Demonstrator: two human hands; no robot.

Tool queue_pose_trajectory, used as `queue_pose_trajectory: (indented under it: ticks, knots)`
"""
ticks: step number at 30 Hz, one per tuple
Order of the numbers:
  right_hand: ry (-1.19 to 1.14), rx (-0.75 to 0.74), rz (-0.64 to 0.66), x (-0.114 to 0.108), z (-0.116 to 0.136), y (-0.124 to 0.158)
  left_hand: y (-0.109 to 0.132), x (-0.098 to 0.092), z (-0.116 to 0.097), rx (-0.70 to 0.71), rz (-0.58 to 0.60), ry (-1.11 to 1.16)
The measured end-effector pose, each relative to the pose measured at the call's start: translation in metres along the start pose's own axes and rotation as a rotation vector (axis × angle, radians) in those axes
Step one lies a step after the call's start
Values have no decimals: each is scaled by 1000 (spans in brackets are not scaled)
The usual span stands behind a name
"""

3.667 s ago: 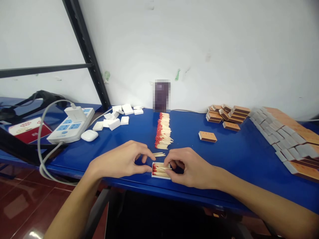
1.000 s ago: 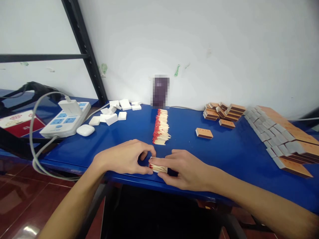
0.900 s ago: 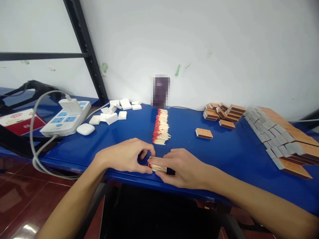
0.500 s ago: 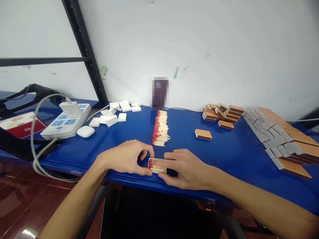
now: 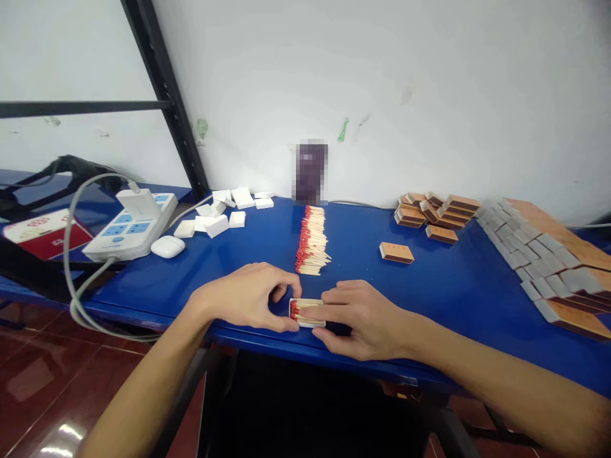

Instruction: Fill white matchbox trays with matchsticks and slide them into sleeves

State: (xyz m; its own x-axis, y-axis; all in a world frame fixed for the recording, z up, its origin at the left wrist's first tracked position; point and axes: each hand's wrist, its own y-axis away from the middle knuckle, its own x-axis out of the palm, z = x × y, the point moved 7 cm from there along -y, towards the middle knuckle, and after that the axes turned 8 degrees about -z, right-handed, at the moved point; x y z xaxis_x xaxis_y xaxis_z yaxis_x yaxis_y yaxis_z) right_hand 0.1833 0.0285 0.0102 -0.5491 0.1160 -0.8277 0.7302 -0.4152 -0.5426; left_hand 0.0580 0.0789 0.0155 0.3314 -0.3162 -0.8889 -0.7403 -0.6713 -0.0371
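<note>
A small white matchbox tray (image 5: 309,325) filled with matches (image 5: 315,320) lies near the table's front edge, red heads to the left. My left hand (image 5: 251,298) curves around its left end, thumb at the near corner and a finger at the far corner. From the right, my right hand (image 5: 365,318) grips the tray's other end. Its index finger lies over the matches, with the thumb along the near side. Just beyond the hands is a long row of loose matches (image 5: 314,242), heads also leftward.
White empty-looking trays (image 5: 217,225) lie scattered at back left. One orange matchbox (image 5: 396,252) sits alone right of the match row; several more (image 5: 442,234) are piled behind it. Stacked matchbox sleeves (image 5: 548,254) fill the right side. A power strip (image 5: 128,232) and white case (image 5: 167,246) are left.
The whole view has shifted slightly. My right index fingertip has drawn back a little from the tray's left end, so more of the match heads show. Both hands stay at the tray.
</note>
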Motion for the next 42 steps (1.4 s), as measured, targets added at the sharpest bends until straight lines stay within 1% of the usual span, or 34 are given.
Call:
queue_pose_trajectory:
  ticks: [4, 7, 10, 12, 14, 16, 19, 22, 24, 27, 29, 32, 35, 38, 42]
  knots:
    - [-40, -35, -13, -1, 3, 1, 0, 0, 1, 2, -9, -7]
    - [-43, -22, -96, -8, 0, 0, 0, 1, 1, -2, -18, -14]
    - [-13, 104, -203, -16, -21, -2, -1, 1, 2, -7, -22, -10]
    - [30, 212, -239, -17, -39, -2, -1, 1, 2, -6, -24, -7]
    - [71, 288, -221, -13, -55, -3, -1, 1, 1, -2, -30, -3]
    - [83, 337, -173, -7, -65, -4, 0, 0, 1, -2, -32, 13]
    - [77, 386, -108, 1, -71, -4, 2, -2, 1, -10, -31, 62]
    - [74, 410, -75, 5, -72, -5, 1, -4, 0, 0, -51, 91]
    - [73, 420, -62, 6, -73, -5, -1, -7, 0, 19, -115, 61]
    - [70, 460, -53, 6, -74, -4, -3, -17, 5, 17, -273, -80]
    - [61, 485, -47, 6, -74, -5, -3, -19, 11, -1, -324, -148]
    - [45, 502, -26, 7, -74, -6, -4, -15, 16, -4, -301, -205]
    - [30, 527, -18, 7, -75, -6, -5, -12, 16, 15, -268, -264]
    - [5, 547, -29, 7, -76, -6, -5, -11, 14, 32, -256, -278]
    - [-25, 533, -39, 5, -72, -5, -5, -12, 12, 21, -248, -268]
